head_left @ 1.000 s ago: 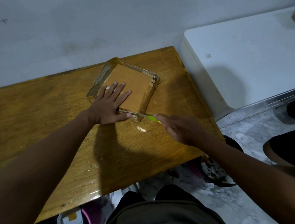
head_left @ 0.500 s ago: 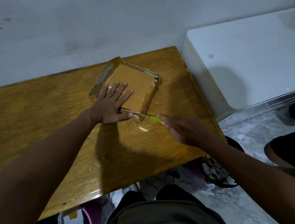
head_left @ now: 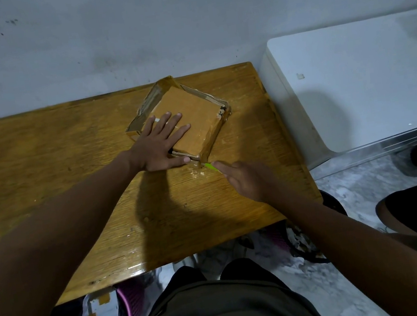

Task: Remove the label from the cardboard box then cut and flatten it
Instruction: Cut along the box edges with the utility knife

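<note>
Fingers (head_left: 170, 120) splayed on diagonal cardboard box (head_left: 191, 122), corner away.

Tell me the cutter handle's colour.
Bright green cutter handle, held in the right hand; head view.

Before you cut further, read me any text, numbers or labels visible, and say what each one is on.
"34": black digits, cut off at the edge, on a white label scrap at the right corner of the cardboard box.
White strip under the left hand: no print shows.
Nothing else is readable.
</note>
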